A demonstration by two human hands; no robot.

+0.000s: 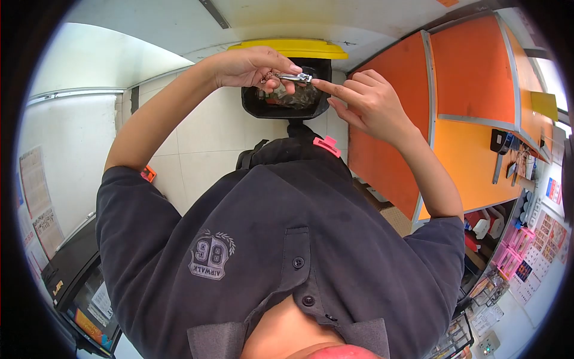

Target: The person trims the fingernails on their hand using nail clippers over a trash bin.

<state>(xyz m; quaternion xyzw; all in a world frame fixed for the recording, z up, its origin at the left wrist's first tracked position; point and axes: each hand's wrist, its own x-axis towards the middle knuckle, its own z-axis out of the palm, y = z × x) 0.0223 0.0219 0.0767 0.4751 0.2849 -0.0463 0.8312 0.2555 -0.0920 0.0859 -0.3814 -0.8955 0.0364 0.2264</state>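
Note:
My left hand point(246, 67) is closed on a silver nail clipper point(297, 77), thumb on top and fingers curled below. A small beaded chain or trinket point(269, 76) hangs by its rear end among the fingers. My right hand point(375, 106) points its index finger at the clipper's jaws; the fingertip is at the jaws, and whether the nail sits between them is too small to tell. The thumb is stretched out and the other fingers are loosely bent, holding nothing. Directly beneath both hands stands a black bin point(256, 110) with rubbish in a bag.
A yellow lid point(287, 45) stands at the bin's back, near the wall. Orange cabinets point(391, 113) rise close on the right. Pale floor tiles point(206, 128) show at the left. A pink clip point(327, 145) is on dark cloth below the bin.

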